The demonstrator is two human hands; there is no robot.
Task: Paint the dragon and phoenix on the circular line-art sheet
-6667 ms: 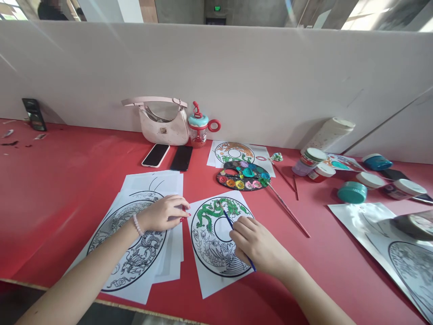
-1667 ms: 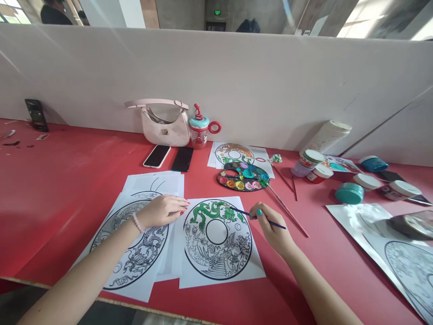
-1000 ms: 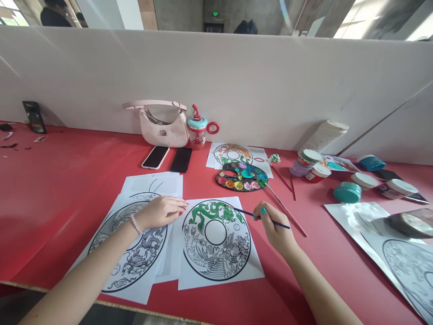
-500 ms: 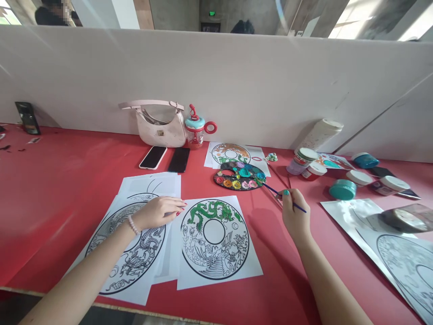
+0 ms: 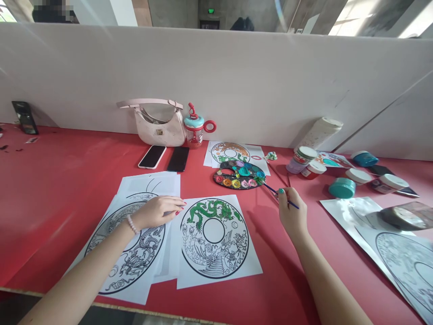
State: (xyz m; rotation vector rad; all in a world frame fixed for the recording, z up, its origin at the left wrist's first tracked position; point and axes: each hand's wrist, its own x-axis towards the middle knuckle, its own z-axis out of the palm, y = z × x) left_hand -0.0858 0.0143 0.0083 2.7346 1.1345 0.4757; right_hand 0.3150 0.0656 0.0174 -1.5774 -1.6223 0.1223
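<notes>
My right hand [image 5: 292, 212] pinches a blue-handled paintbrush [image 5: 271, 187], its tip at the right edge of a black paint palette [image 5: 221, 173] that has several wells of colour. My left hand [image 5: 159, 211] lies with fingers stretched out, palm down, over the left sheets, fingertips at the left edge of a printed drawing [image 5: 219, 266]. That drawing is a ring with a dragon painted green at its top; the lower part is black outline. Under my left wrist lies another ring drawing [image 5: 135, 275] in plain line, on a stack of paper.
Several paint jars [image 5: 342, 188] stand at the right, near a dark jar lying on papers [image 5: 341, 212]. A pink handbag [image 5: 160, 131], a lidded cup [image 5: 194, 133] and two phones [image 5: 178, 159] are at the back by the white partition [image 5: 237, 81]. Behind the palette lies a partly painted sheet [image 5: 208, 158].
My right hand has moved slightly left with the paintbrush, its tip staying at the palette's right edge. My left hand has kept its place.
</notes>
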